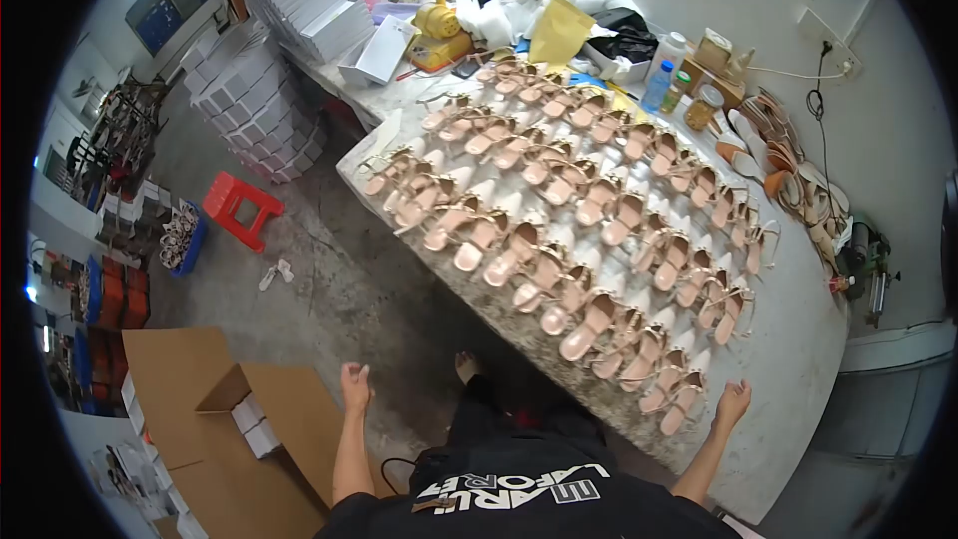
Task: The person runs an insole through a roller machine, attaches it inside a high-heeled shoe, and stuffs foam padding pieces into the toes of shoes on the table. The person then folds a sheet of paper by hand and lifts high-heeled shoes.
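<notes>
Our bare hands are well apart, fingers loosely curled around nothing we can make out: the left hand (356,386) near an open brown cardboard box (294,404), the right hand (733,401) just beside the closest of the cream, pointed-toe, thin-strapped shoes (596,202) with beige insoles. The shoes line the pale, worn bench (788,369) in rows, ahead of and between our hands. We judge each one light, firm-soled and easily scuffed, its soft straps apt to snag; the sides by the heel look the surest hold.
</notes>
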`<state>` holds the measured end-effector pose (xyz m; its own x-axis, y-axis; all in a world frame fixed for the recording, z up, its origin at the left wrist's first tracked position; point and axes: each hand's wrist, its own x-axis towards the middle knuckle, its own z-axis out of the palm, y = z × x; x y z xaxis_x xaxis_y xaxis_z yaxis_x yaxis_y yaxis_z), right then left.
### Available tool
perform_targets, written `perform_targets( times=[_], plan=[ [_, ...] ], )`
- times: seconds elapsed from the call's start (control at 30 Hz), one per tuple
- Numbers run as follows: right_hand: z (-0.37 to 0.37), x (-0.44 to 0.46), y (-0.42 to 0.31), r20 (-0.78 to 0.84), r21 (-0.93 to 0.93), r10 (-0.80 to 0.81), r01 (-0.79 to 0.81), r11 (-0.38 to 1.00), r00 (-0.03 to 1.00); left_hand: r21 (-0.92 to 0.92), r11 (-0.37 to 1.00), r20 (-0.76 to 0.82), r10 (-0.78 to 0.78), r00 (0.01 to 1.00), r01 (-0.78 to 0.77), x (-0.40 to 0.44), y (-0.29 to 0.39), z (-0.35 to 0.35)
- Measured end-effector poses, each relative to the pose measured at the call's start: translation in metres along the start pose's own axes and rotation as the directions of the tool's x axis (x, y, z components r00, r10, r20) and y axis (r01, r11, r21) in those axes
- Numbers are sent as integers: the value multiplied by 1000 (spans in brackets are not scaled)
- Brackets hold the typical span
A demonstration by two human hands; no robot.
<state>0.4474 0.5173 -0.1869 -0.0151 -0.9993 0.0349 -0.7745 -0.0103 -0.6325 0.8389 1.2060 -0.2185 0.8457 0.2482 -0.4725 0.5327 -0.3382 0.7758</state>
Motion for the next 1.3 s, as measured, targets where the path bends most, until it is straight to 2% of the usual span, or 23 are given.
perform_targets(
  times=[0.03, 0.1, 0.23, 0.3, 0.33, 0.4, 0.5, 0.57, 0.63, 0.67, 0.7, 0.73, 0.83, 0.9, 0.97, 1.03, 1.07, 1.1, 1.17, 1.23, 1.3],
  plan=[
    [5, -11, -22, 4, -8, 8, -8, 1000, 1000, -57, 997, 50, 47, 998, -45, 18, 23, -10],
    [4, -28, -63, -7, -7, -89, 89, 996, 996, -279, 926, 150, 304, 941, -255, 57, 50, -13],
    [14, -39, -142, 34, -7, -125, 125, 992, 992, -216, 953, 233, 261, 937, -212, 106, 113, 1],
    [26, -52, -197, 60, 85, -196, 190, 978, 979, -62, 929, 323, 364, 873, -364, 123, 124, 13],
    [30, -60, -226, 66, 87, -199, 193, 977, 978, -61, 930, 317, 362, 877, -362, 126, 125, 18],
    [45, -78, -274, 77, 153, -283, 269, 951, 956, 351, 811, 226, 412, 883, -469, 137, 132, 28],
    [85, -88, -302, 38, 208, -348, 333, 920, 937, 378, 748, 195, 511, 837, -545, 158, 119, 32],
    [106, -102, -320, 66, 191, -362, 344, 919, 930, 416, 742, 195, 492, 849, -525, 169, 136, 26],
    [123, -127, -344, 121, 184, -376, 352, 918, 919, 565, 722, 191, 356, 915, -399, 191, 150, 13],
    [136, -132, -348, 126, 210, -392, 362, 908, 911, 570, 713, 201, 361, 911, -408, 204, 159, 10],
    [145, -140, -357, 124, 200, -380, 352, 914, 917, 281, 897, 266, 269, 926, -342, 216, 162, 6],
    [155, -148, -370, 122, 205, -399, 371, 906, 909, -32, 981, 354, 192, 915, -194, 226, 170, 7],
    [187, -164, -419, 176, 154, -380, 355, 922, 908, 24, 986, 356, 145, 923, -164, 270, 203, 9],
    [212, -175, -460, 180, 72, -480, 475, 877, 858, 86, 986, 385, 99, 917, -143, 319, 214, 13],
    [237, -193, -492, 202, 16, -437, 443, 896, 876, 76, 950, 342, 261, 903, -304, 370, 226, 18],
    [259, -212, -529, 210, -47, -543, 563, 825, 813, 139, 812, 344, 496, 797, -566, 422, 256, 33],
    [259, -224, -554, 298, -69, -556, 598, 798, 776, 65, 820, 353, 514, 782, -568, 436, 282, 44],
    [258, -238, -574, 304, -91, -540, 588, 804, 785, -10, 818, 356, 541, 762, -575, 450, 321, 58],
    [258, -263, -601, 353, -110, -442, 506, 856, 825, -127, 745, 401, 642, 653, -655, 469, 396, 94],
    [255, -278, -605, 345, -113, -385, 446, 888, 856, -163, 698, 515, 663, 544, -697, 493, 458, 135],
    [251, -291, -605, 320, -181, -251, 319, 931, 914, -75, 540, 565, 716, 410, -839, 508, 513, 182]
  ],
)
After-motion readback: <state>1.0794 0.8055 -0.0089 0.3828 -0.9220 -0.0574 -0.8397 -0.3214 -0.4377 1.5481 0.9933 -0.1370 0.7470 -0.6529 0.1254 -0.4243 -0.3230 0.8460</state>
